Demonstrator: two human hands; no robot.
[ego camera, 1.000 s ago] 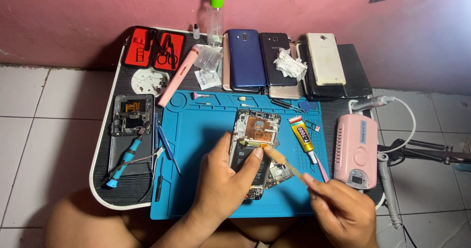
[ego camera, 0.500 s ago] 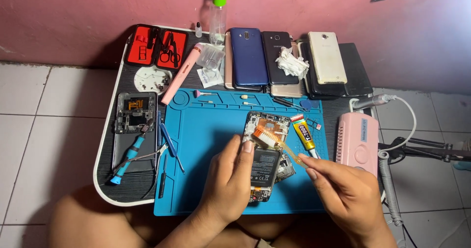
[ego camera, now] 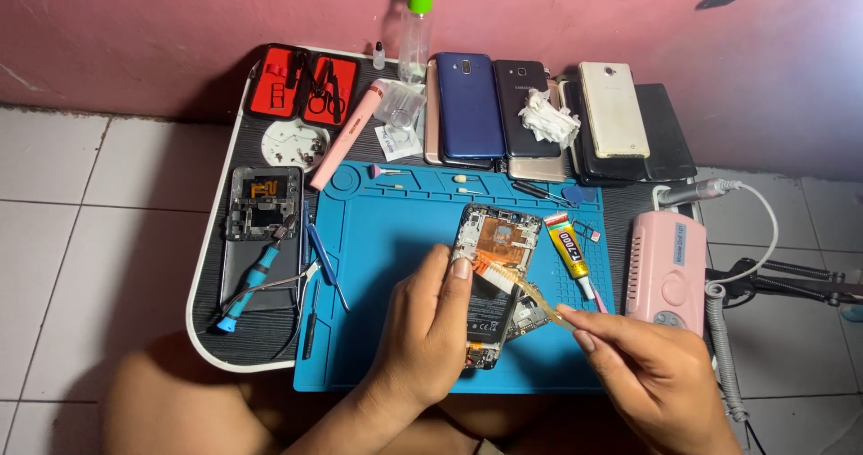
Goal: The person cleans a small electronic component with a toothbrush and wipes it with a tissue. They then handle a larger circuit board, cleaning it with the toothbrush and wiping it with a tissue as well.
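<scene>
Opened black smartphone with back cover off [ego camera: 493, 280], copper shield and dark battery exposed, lying near centre of blue silicone repair mat [ego camera: 378, 266], long axis roughly toward wall. Small translucent amber-handled brush [ego camera: 526, 290] with pale bristles touching upper board area just under copper plate. Left hand [ego camera: 427, 329] curled over phone's left edge, thumb tip on rim, pinning it flat. Right hand [ego camera: 652, 370] closed in narrow pinch on brush handle end, bristles angled down-left onto board.

Handling judgement: phone light, stiff along frame, but open internals fragile — flex cables, connectors, thin shield. Best held by side rails only, as now; no pressure on battery or board. Mat looks grippy, so low slide risk. Brush light, slightly bendy; grip at far end gives soft contact.

Just right of phone: black-and-yellow glue tube [ego camera: 568, 250], then pink box-shaped rotary tool unit [ego camera: 667, 271] with coiled cord. Left of mat: stripped black phone frame [ego camera: 261, 217], teal-handled screwdriver [ego camera: 250, 284], metal tweezers [ego camera: 288, 284]. Behind: red-lined tool case [ego camera: 304, 86], white round dish with screws [ego camera: 294, 147], pink pen-shaped tool [ego camera: 346, 136], clear bottle with green cap [ego camera: 415, 23], row of phones incl. blue phone [ego camera: 469, 104], crumpled white tissue [ego camera: 548, 118]. All on black folding lap table [ego camera: 229, 338] against pink wall.
</scene>
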